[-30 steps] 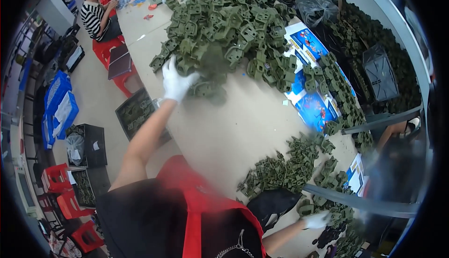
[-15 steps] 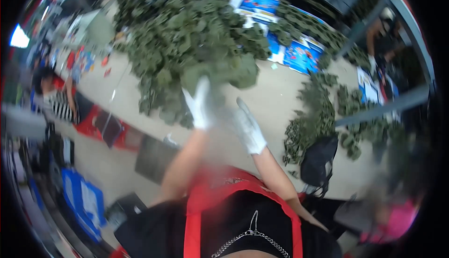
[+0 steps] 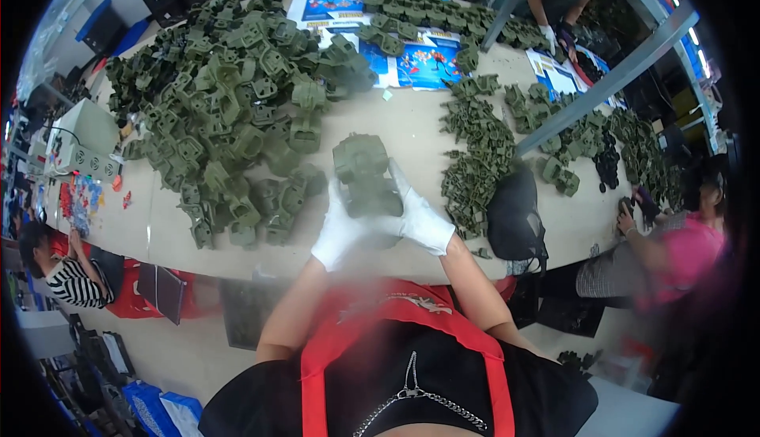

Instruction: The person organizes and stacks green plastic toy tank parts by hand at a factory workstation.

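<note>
Both my hands wear white gloves and hold one olive-green plastic moulded part (image 3: 364,172) over the beige table (image 3: 412,132). My left hand (image 3: 339,233) grips its lower left side. My right hand (image 3: 419,219) grips its lower right side. A big heap of the same green parts (image 3: 229,112) lies just left of my hands. A smaller row of green parts (image 3: 479,160) lies to the right.
A black bag (image 3: 514,215) sits at the table edge right of my hands. Blue printed sheets (image 3: 419,61) lie farther back. A person in pink (image 3: 673,255) sits at right, a person in stripes (image 3: 67,275) at left. A metal post (image 3: 602,89) crosses at right.
My view has swung to centre on the table. My left hand pulled a green part from the heap toward me, and my right hand came up and joined it on the part.
</note>
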### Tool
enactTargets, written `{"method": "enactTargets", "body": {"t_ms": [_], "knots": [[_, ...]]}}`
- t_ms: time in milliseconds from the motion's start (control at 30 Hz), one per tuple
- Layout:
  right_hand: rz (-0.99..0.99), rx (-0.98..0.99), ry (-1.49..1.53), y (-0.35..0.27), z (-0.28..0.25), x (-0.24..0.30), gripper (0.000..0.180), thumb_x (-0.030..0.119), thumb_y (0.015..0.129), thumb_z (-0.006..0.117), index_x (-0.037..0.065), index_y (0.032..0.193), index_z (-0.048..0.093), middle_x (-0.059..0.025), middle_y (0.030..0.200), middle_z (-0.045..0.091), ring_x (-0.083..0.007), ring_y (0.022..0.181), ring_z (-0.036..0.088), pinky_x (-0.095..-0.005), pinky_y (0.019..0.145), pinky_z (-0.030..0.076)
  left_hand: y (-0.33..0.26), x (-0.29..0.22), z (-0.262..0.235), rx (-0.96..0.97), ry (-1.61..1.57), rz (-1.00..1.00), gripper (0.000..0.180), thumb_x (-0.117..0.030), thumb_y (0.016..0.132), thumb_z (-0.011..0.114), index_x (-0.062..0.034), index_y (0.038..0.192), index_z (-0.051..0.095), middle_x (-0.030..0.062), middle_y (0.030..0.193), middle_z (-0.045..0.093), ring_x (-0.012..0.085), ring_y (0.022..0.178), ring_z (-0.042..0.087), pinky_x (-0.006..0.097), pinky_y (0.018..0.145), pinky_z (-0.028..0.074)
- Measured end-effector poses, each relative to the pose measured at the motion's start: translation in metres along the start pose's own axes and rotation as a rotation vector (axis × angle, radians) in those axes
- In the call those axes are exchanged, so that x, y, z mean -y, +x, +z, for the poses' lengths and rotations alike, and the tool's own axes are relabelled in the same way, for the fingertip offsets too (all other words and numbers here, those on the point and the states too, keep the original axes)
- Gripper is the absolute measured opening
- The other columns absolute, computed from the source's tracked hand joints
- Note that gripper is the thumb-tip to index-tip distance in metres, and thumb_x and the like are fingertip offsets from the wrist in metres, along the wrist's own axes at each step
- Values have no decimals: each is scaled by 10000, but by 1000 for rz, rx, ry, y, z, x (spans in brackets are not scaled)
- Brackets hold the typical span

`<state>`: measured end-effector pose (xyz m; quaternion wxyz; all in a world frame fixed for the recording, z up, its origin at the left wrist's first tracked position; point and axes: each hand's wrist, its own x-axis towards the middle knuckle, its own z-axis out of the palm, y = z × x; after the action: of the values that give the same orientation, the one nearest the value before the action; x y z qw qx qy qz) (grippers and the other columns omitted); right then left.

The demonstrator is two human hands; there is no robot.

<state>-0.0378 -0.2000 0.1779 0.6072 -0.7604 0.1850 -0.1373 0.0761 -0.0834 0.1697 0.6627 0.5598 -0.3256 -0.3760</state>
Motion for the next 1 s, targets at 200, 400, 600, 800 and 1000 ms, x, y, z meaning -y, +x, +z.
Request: {"method": "enactTargets", "body": {"t_ms": [200, 400, 600, 800, 1000], "knots": [[423, 304, 294, -15, -24, -69, 672, 30, 830, 534, 77, 1460, 302, -182, 1103, 618, -228, 871, 639, -331, 684, 549, -45, 43, -55, 120, -648, -448, 942, -1, 598, 707, -83, 1428, 268, 168, 1284, 514, 319, 1094, 587, 426, 880, 526], [139, 172, -692, 23, 1, -175, 633, 224, 797, 598, 19, 1371, 425, -239, 1079, 634, -333, 857, 664, -397, 655, 554, -54, 73, -39, 181, -771, -426, 776, -161, 773, 693, -79, 1438, 302, 89, 1345, 463, 215, 1059, 565, 369, 912, 468], [480, 22, -1492, 102, -151, -170, 261, 219, 791, 627, 60, 987, 693, -118, 984, 669, -289, 959, 641, -417, 920, 432, -18, 63, -14, -90, -880, -615, 439, -365, 937, 520, -41, 1230, 558, 95, 1081, 635, 176, 944, 617, 347, 800, 500], [321, -132, -954, 85, -141, -136, 371, 378, 823, 659, 95, 1062, 654, -205, 937, 671, -380, 905, 636, -444, 824, 500, 14, 43, 10, -424, -378, -379, 397, 5, 776, 606, -24, 1168, 549, 147, 988, 648, 281, 865, 651, 370, 723, 562], [-143, 176, -768, 13, -49, 5, 295, 260, 855, 648, 119, 1113, 669, -165, 939, 677, -298, 828, 664, -352, 775, 524, -2, 57, 12, -376, -659, -435, 590, 104, 724, 576, -74, 1266, 424, 148, 1075, 618, 276, 872, 653, 362, 705, 569]]}}
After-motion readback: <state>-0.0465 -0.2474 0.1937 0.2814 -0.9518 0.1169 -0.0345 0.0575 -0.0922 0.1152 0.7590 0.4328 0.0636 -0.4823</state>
